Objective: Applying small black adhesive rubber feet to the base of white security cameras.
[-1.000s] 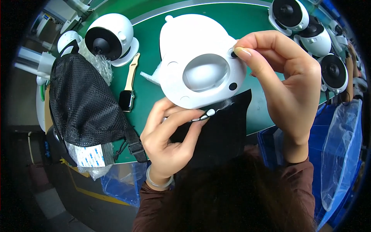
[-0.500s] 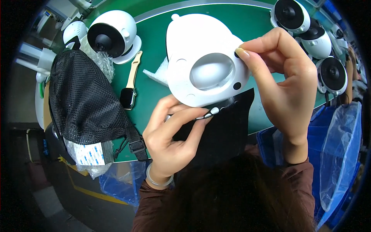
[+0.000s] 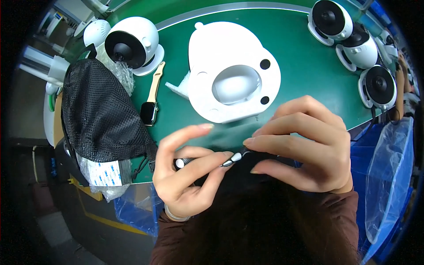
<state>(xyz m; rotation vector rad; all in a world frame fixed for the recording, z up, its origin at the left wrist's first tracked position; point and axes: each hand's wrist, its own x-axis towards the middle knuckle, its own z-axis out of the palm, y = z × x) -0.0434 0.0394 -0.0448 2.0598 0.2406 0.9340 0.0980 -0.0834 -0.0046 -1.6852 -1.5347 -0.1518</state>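
Observation:
Pinched between the fingers of my left hand (image 3: 187,174) is a black sheet of round pads (image 3: 234,159), bent, with white ovals showing along its edge. My right hand (image 3: 309,145) is by the sheet's right side, thumb and fingertips apart, with nothing visible between them. Beyond both hands, a white rounded camera (image 3: 225,44) lies on the green table with its flat ring-shaped base (image 3: 203,95) facing up. Two black round pads (image 3: 265,64) are on the right part of that base; two bare round recesses show on its left part.
Left of the camera lie a watch (image 3: 149,112) with a beige strap and a black mesh bag (image 3: 99,110). Another white camera (image 3: 137,44) stands behind them. Several more cameras (image 3: 380,86) stand at the right edge. Blue bins with clear plastic liners (image 3: 386,176) are below the table.
My right hand has left the camera's base and come down to the black sheet. The left hand has drawn the sheet slightly nearer. The upper black pad is now uncovered.

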